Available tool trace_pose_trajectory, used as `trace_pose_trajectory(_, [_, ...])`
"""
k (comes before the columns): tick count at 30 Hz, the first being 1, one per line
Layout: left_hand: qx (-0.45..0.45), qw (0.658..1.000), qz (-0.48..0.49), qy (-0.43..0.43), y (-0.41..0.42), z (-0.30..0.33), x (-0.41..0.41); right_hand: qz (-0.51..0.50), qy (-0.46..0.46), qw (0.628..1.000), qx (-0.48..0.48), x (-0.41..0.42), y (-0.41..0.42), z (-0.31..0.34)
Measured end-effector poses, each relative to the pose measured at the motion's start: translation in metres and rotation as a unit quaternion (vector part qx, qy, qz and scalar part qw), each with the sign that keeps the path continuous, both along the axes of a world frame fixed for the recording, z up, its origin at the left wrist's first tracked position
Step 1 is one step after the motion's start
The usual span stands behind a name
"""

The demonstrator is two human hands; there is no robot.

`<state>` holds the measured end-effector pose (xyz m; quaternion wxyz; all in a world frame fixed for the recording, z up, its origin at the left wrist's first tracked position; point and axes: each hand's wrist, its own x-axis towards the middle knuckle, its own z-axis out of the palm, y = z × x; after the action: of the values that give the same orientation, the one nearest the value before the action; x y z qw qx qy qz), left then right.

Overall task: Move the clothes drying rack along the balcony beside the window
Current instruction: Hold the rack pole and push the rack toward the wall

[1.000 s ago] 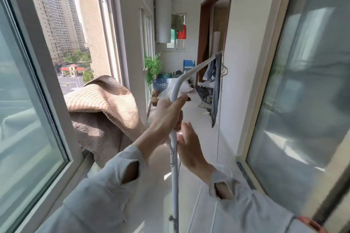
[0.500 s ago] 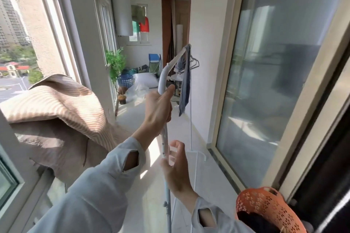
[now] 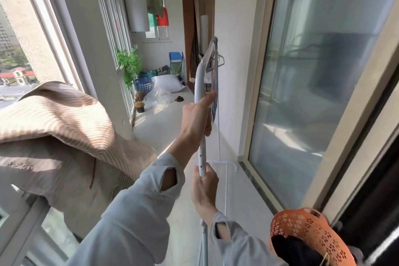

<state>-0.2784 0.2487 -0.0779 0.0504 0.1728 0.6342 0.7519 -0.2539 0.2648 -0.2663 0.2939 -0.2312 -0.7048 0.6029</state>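
Note:
The white metal drying rack (image 3: 199,80) stands upright in the middle of the narrow balcony, its curved top bar running away from me. A dark garment (image 3: 214,84) and a hanger hang from the bar. My left hand (image 3: 195,116) grips the near upright just under the bend, thumb pointing up along the tube. Lower on the same post, my right hand (image 3: 204,185) is closed around it. The balcony window (image 3: 49,28) runs along the left side.
A beige striped quilt (image 3: 62,136) is draped over the window sill at left. An orange perforated basket (image 3: 306,235) sits at lower right by the sliding glass door (image 3: 306,84). Far down the balcony are a plant (image 3: 129,65), a blue basket (image 3: 144,87), white bags and a water heater (image 3: 135,0).
The view has swung right and closer to the glass door; the orange basket came into view. My right hand closed around the post, lower than before. The rack now stands nearer the inner wall.

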Motion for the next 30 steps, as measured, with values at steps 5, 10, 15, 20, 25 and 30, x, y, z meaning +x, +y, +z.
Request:
trace_pose_trajectory(5, [-0.006, 0.999, 0.046, 0.002, 0.018, -0.002, -0.014, 0.029, 0.009, 0.999, 0.037, -0.018, 0.022, -0.006])
trace_pose_trajectory(10, [-0.008, 0.994, 0.108, 0.004, 0.042, -0.003, -0.025, 0.063, 0.01, 0.996, 0.054, -0.029, 0.043, -0.009])
trace_pose_trajectory(15, [0.001, 0.991, 0.133, -0.006, 0.073, -0.003, -0.028, 0.08, 0.037, 0.995, 0.036, -0.033, 0.071, -0.005])
trace_pose_trajectory(20, [0.007, 0.985, 0.174, -0.015, 0.105, 0.001, -0.028, 0.099, 0.047, 0.994, 0.02, -0.036, 0.103, -0.004])
trace_pose_trajectory(25, [0.012, 0.978, 0.207, -0.004, 0.128, 0.001, -0.031, 0.111, 0.045, 0.992, 0.028, -0.044, 0.124, -0.008])
trace_pose_trajectory(30, [0.017, 0.976, 0.216, -0.005, 0.133, 0.001, -0.042, 0.125, 0.046, 0.991, 0.024, -0.053, 0.131, -0.008])
